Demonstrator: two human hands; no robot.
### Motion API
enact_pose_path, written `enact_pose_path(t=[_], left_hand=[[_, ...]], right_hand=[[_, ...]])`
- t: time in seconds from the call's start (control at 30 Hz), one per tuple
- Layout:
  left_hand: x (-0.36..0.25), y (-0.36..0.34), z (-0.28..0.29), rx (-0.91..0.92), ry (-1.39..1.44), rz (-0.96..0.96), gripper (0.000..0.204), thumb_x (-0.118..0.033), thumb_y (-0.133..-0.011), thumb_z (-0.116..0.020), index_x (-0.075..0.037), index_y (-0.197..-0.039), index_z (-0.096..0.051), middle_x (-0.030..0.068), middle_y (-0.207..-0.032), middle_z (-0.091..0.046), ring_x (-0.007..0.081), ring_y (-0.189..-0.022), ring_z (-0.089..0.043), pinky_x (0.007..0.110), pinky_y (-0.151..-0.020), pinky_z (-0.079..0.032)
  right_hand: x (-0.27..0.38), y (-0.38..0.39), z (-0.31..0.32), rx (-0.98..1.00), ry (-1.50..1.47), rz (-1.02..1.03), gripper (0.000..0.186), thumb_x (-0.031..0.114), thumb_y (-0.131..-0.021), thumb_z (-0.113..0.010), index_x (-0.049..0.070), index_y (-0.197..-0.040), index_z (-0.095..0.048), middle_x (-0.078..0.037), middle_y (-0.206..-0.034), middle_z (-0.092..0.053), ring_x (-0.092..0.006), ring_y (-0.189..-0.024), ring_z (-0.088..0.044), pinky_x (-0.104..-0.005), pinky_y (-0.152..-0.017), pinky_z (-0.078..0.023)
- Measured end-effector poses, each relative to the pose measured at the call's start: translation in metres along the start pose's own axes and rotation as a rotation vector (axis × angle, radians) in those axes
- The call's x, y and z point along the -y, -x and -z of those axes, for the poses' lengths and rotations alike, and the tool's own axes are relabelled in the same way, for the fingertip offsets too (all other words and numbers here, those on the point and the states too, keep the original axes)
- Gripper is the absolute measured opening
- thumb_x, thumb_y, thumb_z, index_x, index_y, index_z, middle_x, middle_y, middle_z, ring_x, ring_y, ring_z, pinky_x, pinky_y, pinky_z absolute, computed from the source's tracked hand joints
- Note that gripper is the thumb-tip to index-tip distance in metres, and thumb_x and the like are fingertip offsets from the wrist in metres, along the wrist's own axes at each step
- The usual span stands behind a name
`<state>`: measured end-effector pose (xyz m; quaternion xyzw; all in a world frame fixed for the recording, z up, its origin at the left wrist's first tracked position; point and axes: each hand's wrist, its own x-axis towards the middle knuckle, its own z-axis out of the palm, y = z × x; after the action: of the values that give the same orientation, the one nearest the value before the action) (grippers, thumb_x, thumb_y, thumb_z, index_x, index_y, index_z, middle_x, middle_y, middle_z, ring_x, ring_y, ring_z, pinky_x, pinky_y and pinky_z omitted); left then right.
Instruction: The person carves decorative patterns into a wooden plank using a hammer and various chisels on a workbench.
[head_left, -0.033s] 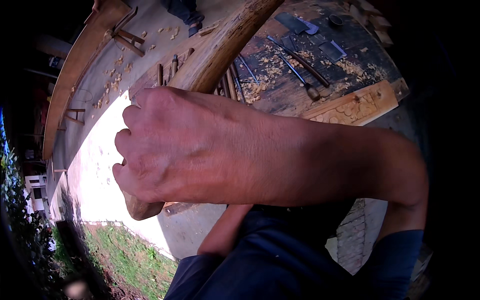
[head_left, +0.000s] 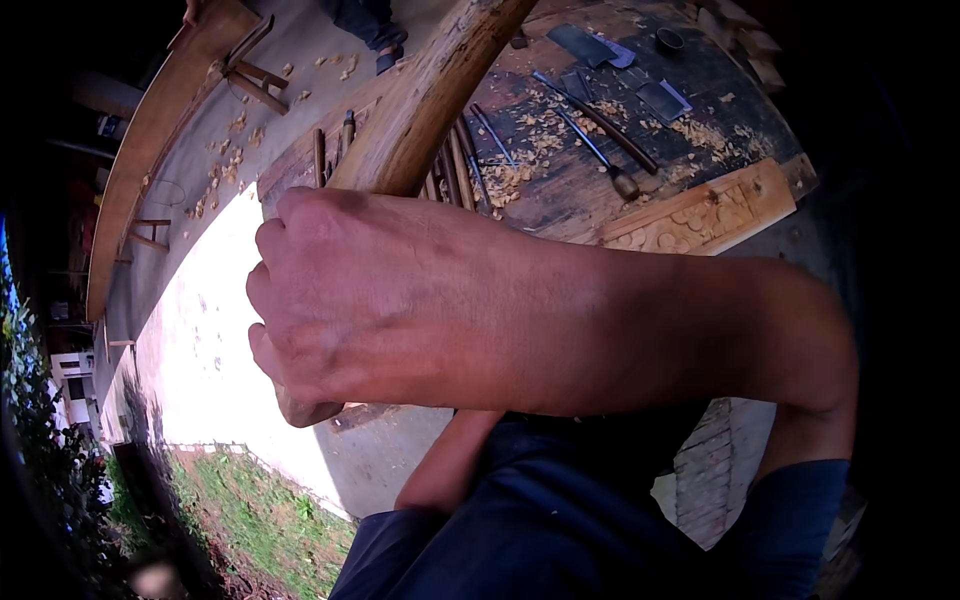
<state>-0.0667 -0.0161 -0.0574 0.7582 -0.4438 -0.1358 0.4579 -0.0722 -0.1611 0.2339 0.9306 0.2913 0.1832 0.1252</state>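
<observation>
My right hand (head_left: 350,300) grips a thick rounded pale wooden handle (head_left: 430,100).
My grip is fully closed; beyond the handle, chisels (head_left: 600,140) lie on the dark bench (head_left: 720,110).

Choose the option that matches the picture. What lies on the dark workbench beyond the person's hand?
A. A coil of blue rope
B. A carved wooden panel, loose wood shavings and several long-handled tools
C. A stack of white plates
B: the carved wooden panel lies at the workbench edge, with wood shavings and long-handled tools spread beyond the right hand.
</observation>
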Motion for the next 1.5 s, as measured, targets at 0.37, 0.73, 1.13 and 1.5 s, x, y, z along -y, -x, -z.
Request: enact_pose_path(t=[0.37, 0.73, 1.13, 1.5], left_hand=[[-0.002, -0.002, -0.003, -0.003, 0.018, -0.002, 0.049, -0.013, -0.097, -0.079, 0.004, -0.141, -0.066, 0.0265, -0.124, -0.074, 0.0436, -0.121, -0.070, 0.051, -0.103, -0.053], [-0.004, -0.008, -0.008, -0.006, 0.039, -0.003, 0.050, -0.013, -0.096, -0.080, 0.004, -0.141, -0.066, 0.0273, -0.129, -0.073, 0.0442, -0.127, -0.068, 0.052, -0.107, -0.052], [-0.019, -0.023, -0.011, -0.114, 0.126, 0.023, 0.051, -0.014, -0.096, -0.080, 0.004, -0.141, -0.066, 0.0281, -0.135, -0.072, 0.0450, -0.133, -0.066, 0.053, -0.112, -0.050], [0.007, 0.001, 0.010, 0.084, 0.110, 0.336, 0.095, -0.026, -0.101, -0.084, 0.002, -0.170, -0.025, 0.0232, -0.170, -0.038, 0.0349, -0.157, -0.042, 0.047, -0.129, -0.037]], right_hand=[[-0.008, 0.009, -0.006, -0.091, -0.101, -0.029, 0.021, 0.029, -0.091, -0.084, 0.010, -0.097, -0.077, 0.002, -0.088, -0.070, -0.0165, -0.089, -0.067, -0.0362, -0.094, -0.054], [-0.015, 0.043, -0.002, -0.190, -0.212, -0.133, 0.017, 0.025, -0.092, -0.083, 0.010, -0.097, -0.077, 0.002, -0.084, -0.069, -0.0154, -0.085, -0.069, -0.0360, -0.090, -0.056], [-0.024, 0.060, 0.001, -0.363, -0.243, -0.290, 0.013, 0.021, -0.093, -0.083, 0.010, -0.096, -0.077, 0.002, -0.080, -0.069, -0.0143, -0.081, -0.072, -0.0357, -0.086, -0.059], [-0.020, 0.070, -0.004, -0.501, -0.230, -0.310, 0.010, 0.017, -0.093, -0.083, 0.009, -0.096, -0.076, 0.001, -0.076, -0.068, -0.0133, -0.078, -0.073, -0.0353, -0.085, -0.061]])
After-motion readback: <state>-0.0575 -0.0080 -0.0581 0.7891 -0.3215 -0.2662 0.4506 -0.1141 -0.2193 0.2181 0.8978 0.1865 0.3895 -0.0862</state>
